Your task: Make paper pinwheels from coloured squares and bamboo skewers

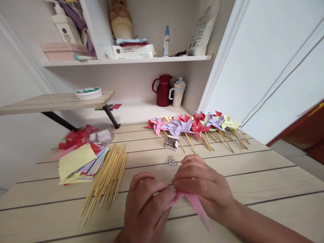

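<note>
Hands pinching pink paper

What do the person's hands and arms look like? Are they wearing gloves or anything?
No gloves. Both the left hand and the right hand are bare, with no rings showing on the fingers. The right forearm is bare too, with no sleeve, watch or bracelet on the part in view. The left wrist runs out of the bottom of the picture, so that arm can't be seen.

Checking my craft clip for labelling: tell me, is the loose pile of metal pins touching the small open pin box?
Apart. The head view shows bare table between the pile of metal pins and the small open box beyond it.
</note>
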`<state>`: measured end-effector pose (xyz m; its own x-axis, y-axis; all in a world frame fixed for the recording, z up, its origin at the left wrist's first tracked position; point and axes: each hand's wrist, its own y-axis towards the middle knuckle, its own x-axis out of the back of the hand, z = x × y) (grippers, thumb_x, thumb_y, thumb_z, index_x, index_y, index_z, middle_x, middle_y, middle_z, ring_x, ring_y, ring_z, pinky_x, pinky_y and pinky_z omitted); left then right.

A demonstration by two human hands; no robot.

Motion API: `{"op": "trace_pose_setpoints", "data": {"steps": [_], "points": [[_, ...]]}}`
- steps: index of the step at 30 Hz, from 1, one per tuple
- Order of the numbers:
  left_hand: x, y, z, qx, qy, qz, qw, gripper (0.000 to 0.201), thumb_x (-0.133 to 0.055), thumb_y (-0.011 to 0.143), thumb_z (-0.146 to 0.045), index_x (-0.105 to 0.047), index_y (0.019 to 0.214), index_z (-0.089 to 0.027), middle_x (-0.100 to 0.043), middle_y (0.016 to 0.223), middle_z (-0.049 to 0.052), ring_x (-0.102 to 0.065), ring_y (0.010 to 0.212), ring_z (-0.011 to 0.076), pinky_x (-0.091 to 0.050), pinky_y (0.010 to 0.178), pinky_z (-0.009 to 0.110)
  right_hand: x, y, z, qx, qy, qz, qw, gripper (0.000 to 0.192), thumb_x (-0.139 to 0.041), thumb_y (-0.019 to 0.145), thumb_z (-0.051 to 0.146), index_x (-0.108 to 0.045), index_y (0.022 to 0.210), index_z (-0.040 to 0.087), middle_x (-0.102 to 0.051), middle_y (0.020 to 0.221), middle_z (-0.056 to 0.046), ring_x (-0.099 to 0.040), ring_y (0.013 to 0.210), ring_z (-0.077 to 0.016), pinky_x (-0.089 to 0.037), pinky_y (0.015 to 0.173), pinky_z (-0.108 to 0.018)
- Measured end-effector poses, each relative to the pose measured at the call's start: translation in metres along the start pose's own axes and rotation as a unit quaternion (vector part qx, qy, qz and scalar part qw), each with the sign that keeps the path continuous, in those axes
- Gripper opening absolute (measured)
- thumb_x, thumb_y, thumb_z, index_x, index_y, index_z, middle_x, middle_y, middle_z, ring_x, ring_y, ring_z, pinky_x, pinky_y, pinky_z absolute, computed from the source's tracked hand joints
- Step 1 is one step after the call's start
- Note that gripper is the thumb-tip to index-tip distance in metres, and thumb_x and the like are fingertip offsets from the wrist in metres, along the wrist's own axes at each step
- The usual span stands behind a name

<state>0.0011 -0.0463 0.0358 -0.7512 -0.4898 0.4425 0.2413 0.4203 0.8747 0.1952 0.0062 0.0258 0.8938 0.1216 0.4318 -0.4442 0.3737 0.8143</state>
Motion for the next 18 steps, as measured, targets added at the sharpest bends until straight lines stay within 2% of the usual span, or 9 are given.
{"op": "trace_pose_setpoints", "data": {"steps": [6,10,12,15,18], "points": [[0.001,0.0,-0.002,0.01,-0.011,0.001,1.0,0.026,-0.064,0.083,-0.005,-0.066,0.102,-0.022,-0.073,0.082,-0.001,-0.067,0.071,0.0126,-0.056,0.079,0.031,0.002,0.0,0.003,0.002,-0.014,-0.005,1.0,0.031,-0.065,0.089,0.015,-0.069,0.116,0.03,-0.076,0.09,-0.004,-0.068,0.078,-0.0205,-0.051,0.085,-0.044],[-0.003,-0.001,-0.002,0.028,-0.018,-0.001,0.999,0.028,-0.064,0.084,-0.005,-0.065,0.104,-0.024,-0.073,0.083,0.0,-0.068,0.073,0.0143,-0.057,0.077,0.03,0.001,-0.002,0.001,-0.013,-0.006,-0.01,1.0,0.029,-0.066,0.089,0.016,-0.071,0.114,0.03,-0.076,0.089,-0.004,-0.069,0.078,-0.0207,-0.051,0.084,-0.044],[-0.007,-0.004,-0.001,0.041,-0.022,-0.001,0.999,0.031,-0.064,0.085,-0.008,-0.063,0.112,-0.024,-0.073,0.087,0.002,-0.069,0.077,0.0158,-0.056,0.077,0.031,0.0,-0.004,-0.004,-0.027,0.008,-0.022,0.999,0.027,-0.066,0.089,0.016,-0.072,0.112,0.029,-0.076,0.089,-0.004,-0.069,0.078,-0.0209,-0.052,0.082,-0.043],[-0.01,-0.01,0.001,0.088,-0.022,0.013,0.996,0.045,-0.064,0.089,-0.025,-0.052,0.132,-0.023,-0.073,0.102,0.008,-0.069,0.09,0.0204,-0.056,0.079,0.034,0.0,-0.004,-0.015,-0.08,0.03,-0.052,0.995,0.022,-0.065,0.089,0.015,-0.074,0.105,0.028,-0.075,0.085,-0.004,-0.068,0.078,-0.0208,-0.052,0.079,-0.041],[-0.008,-0.013,0.004,0.131,-0.06,0.042,0.989,0.057,-0.059,0.093,-0.04,-0.04,0.144,-0.023,-0.069,0.108,0.011,-0.067,0.089,0.0206,-0.055,0.081,0.036,0.001,-0.005,-0.025,-0.192,0.051,-0.07,0.978,0.013,-0.065,0.09,0.019,-0.074,0.096,0.026,-0.074,0.083,-0.003,-0.067,0.078,-0.0199,-0.053,0.073,-0.035]]}}
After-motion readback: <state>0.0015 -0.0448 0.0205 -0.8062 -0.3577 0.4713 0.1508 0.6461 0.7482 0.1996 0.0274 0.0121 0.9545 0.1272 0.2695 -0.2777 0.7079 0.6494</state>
